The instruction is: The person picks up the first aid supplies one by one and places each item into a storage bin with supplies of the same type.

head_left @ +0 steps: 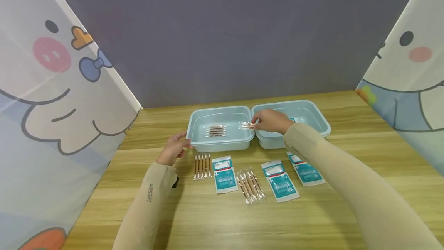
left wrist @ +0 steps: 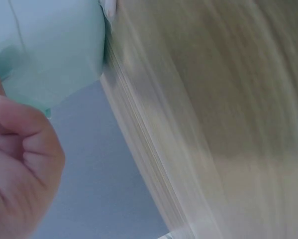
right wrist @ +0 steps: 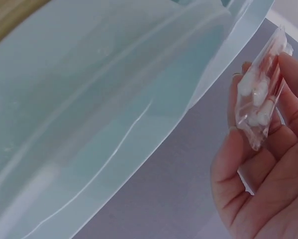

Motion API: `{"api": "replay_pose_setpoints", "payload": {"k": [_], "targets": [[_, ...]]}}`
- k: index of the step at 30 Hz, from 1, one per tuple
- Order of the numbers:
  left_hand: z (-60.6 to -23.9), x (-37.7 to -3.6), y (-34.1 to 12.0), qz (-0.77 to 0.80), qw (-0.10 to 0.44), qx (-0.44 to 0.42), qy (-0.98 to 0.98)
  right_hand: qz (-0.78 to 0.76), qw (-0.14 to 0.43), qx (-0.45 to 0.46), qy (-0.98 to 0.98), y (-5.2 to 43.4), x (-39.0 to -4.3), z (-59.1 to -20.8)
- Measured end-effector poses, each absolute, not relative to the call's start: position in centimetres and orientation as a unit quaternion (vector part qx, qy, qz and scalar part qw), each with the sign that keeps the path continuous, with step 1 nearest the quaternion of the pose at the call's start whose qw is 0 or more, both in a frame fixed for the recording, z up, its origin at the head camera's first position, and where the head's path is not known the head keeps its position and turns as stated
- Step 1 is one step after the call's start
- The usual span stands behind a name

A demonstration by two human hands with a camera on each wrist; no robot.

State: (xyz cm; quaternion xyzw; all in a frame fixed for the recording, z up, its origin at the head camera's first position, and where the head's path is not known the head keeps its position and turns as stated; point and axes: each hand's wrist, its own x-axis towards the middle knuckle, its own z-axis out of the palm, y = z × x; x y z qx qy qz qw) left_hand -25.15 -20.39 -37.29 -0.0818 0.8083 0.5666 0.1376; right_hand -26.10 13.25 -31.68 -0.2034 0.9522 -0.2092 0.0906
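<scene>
A: Starting nearest the camera, what lies on the desk (head_left: 222, 219)?

B: A row in the lower middle of the head view. Three teal sachets: the left sachet (head_left: 224, 174), the middle sachet (head_left: 279, 180) and the right sachet (head_left: 305, 169). Two clear swab packs lie among them, the left swab pack (head_left: 202, 166) and the centre swab pack (head_left: 250, 185).

A: And behind that row?

B: Two pale blue tubs side by side, touching at their rims: the left tub (head_left: 194, 124) and the right tub (head_left: 320, 120). One swab pack in the tub (head_left: 216, 130) lies flat on the left tub's floor.

A: The hands?

B: The left hand (head_left: 173, 149), left of centre, rests against the near left corner of the left tub; its fingers are curled, but I cannot tell whether they grasp the rim. The right hand (head_left: 272, 120) reaches over the seam between the tubs and pinches a held swab pack (head_left: 248, 125) between thumb and fingertips, above the right side of the left tub. The right wrist view shows that pack (right wrist: 262, 89) clamped in the fingers (right wrist: 293, 84), white tips visible.

A: So four swab packs counted?

B: Yes, four, with three sachets and two tubs.
</scene>
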Motion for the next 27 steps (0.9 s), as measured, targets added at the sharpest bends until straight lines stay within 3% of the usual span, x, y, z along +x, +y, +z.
{"api": "replay_pose_setpoints", "payload": {"k": [27], "targets": [[-37.5, -25.1, -20.2, 0.568, 0.128, -0.09, 0.808, -0.166, 0.113, -0.228, 0.953, 6.4, -29.2, -30.7]]}}
